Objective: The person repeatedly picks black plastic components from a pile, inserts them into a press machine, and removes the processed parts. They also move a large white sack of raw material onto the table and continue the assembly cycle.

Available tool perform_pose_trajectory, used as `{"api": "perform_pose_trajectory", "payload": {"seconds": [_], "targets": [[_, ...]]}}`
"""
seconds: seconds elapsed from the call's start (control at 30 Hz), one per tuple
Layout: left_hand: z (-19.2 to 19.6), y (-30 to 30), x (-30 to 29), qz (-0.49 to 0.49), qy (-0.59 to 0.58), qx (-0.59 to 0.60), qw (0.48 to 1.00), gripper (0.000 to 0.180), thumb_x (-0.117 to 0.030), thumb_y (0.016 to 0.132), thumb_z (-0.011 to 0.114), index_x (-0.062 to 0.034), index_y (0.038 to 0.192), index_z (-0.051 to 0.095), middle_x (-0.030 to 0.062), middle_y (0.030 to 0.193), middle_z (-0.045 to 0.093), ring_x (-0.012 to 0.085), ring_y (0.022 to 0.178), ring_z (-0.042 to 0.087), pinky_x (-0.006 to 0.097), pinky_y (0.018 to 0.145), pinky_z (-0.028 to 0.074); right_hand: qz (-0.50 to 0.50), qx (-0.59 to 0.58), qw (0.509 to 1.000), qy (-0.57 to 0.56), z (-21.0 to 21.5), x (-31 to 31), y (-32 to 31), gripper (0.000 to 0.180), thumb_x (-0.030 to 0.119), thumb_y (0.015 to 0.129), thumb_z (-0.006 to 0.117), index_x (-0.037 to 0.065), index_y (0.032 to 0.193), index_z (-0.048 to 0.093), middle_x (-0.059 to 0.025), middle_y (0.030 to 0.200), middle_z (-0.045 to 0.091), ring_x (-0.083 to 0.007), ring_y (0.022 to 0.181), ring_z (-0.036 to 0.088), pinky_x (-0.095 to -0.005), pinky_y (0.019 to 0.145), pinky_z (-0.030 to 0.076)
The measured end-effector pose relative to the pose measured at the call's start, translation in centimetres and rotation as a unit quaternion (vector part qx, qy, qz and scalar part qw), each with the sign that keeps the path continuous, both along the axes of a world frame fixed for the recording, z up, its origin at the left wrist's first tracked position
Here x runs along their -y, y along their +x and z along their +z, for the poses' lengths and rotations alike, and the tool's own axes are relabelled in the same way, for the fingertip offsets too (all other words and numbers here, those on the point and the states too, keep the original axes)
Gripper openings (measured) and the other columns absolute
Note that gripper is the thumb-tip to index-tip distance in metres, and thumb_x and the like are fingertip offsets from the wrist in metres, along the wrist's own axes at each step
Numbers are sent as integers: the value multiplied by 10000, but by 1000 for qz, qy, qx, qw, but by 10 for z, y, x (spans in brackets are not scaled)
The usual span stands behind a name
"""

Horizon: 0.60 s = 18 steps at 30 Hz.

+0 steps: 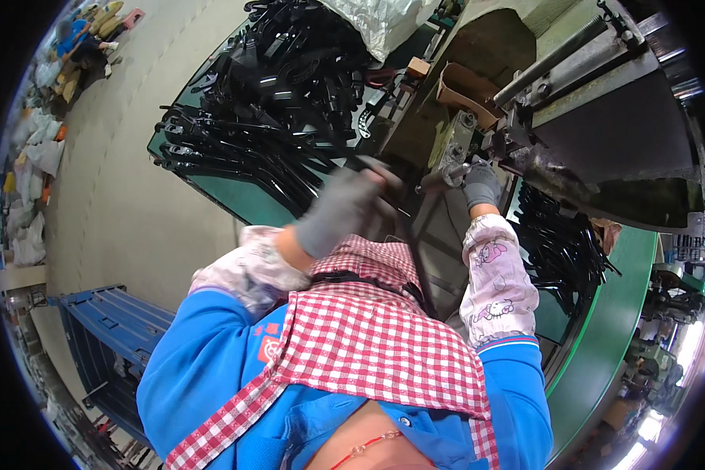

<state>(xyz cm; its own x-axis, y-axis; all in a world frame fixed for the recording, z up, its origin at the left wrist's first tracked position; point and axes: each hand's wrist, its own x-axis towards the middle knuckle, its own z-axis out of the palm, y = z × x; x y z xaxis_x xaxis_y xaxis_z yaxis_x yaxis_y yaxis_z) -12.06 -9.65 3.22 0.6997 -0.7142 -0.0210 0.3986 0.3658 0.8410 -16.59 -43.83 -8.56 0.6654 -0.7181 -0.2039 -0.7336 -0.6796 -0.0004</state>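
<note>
My left hand (339,213), in a grey glove with a bare fingertip, is smeared by motion in front of my apron. Its fingers look curled round a dark, long black metal part (412,254), whose outline is partly blurred. My right hand (482,186), gloved in grey too, is up at the machine's metal fixture (454,149), beside a short round metal cylinder (444,179). The fingers there are bent, and what they grip is hidden. Left of the fixture, a big heap of black metal parts (290,86) covers a green table (219,188).
The machine's large dark guard (615,129) juts over the right side. More black rods (560,243) lie by a green table edge (611,313). An open cardboard box (468,92) sits behind the fixture. A blue crate (113,329) stands at lower left. Another person (74,39) is far off.
</note>
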Motion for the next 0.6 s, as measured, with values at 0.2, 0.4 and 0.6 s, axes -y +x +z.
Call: {"api": "perform_pose_trajectory", "payload": {"seconds": [0.2, 0.4, 0.6], "targets": [[-114, 148, -127, 150, 162, -186, 957, 267, -305, 1039, 494, -69, 970, 596, 64, 725, 607, 168, 614, 602, 337, 641, 540, 3, 80, 996, -39, -24, 7, -11, 321, 228, 889, 564, 187, 1199, 641, -123, 1286, 634, -357, 1138, 631, -429, 936, 510], [-113, 185, -150, 125, 579, 196, 781, 351, -416, 970, 559, -69, 964, 606, 106, 861, 685, 306, 811, 682, 432, 665, 516, -21, 196, 980, -19, 7, -10, -23, 473, 373, 876, 643, 172, 1303, 623, -156, 1249, 656, -316, 1129, 632, -384, 988, 467], [-83, 226, -94, 46, 785, 367, 498, 533, -553, 930, 486, -170, 1289, 576, 133, 1268, 645, 344, 1185, 597, 483, 970, 463, 43, 509, 816, 273, 54, -35, -55, 256, 195, 913, 658, 21, 1098, 690, -38, 904, 705, -120, 729, 626, -271, 645, 483]]}}
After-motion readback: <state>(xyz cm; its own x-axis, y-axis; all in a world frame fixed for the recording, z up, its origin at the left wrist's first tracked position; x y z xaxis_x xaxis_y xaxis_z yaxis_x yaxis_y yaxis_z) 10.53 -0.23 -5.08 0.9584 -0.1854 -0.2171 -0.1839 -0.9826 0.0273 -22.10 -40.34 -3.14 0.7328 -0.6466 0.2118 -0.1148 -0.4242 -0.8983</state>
